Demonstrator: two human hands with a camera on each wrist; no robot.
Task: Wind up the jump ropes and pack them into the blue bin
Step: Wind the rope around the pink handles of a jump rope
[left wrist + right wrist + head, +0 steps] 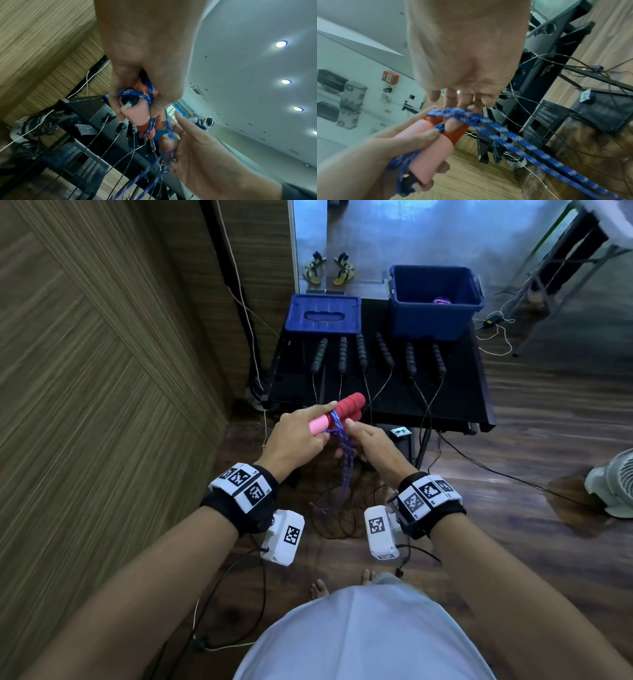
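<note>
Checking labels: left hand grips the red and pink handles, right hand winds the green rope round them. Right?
Nearly. The rope is blue, not green, as the right wrist view shows. The left hand does grip the handles, and the right hand winds it.

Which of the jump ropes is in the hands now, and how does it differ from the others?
The red-handled jump rope with the blue cord. The other ropes lie on the black table with black handles and thin dark cords.

no readable text, wrist tags [239,477] show only patterns
</note>
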